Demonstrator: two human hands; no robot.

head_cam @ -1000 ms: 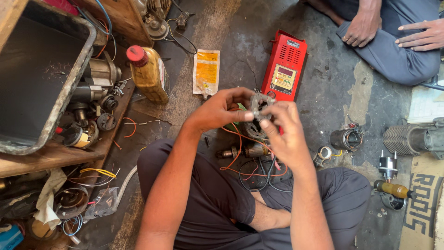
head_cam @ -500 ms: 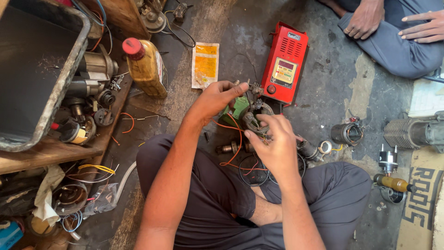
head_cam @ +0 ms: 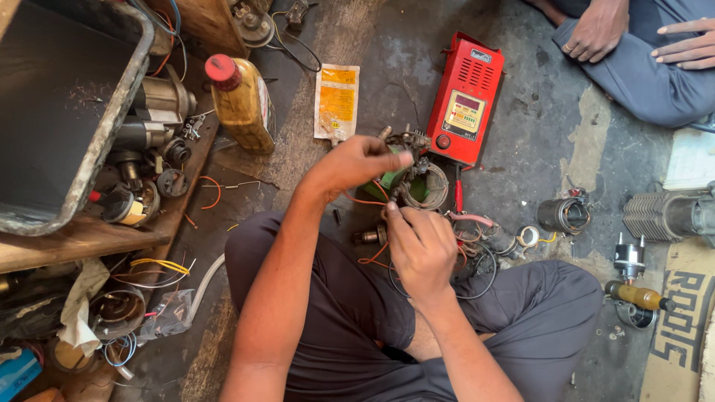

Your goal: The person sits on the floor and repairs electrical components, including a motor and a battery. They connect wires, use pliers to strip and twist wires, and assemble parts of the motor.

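I sit cross-legged on a stained concrete floor. My left hand [head_cam: 356, 164] pinches the top of a small metal electrical part with wound coils and a green piece [head_cam: 417, 182], held above my lap. My right hand [head_cam: 421, 242] is curled just below it, fingertips on an orange wire [head_cam: 365, 201] that runs off the part. Several thin wires [head_cam: 477, 260], orange, pink and black, lie under the hands.
A red tester box with a display [head_cam: 465, 100] lies past the part. A yellow sachet [head_cam: 337, 103], an oil bottle with a red cap [head_cam: 240, 104], a grey tub [head_cam: 119, 126] and motor parts [head_cam: 141, 171] sit left. Another person's hands [head_cam: 596, 30] rest at top right. A finned cylinder [head_cam: 670, 216] lies right.
The hands have drawn slightly apart: my left stays on the part's top, my right has dropped lower onto the orange wire. The view has shifted a little.
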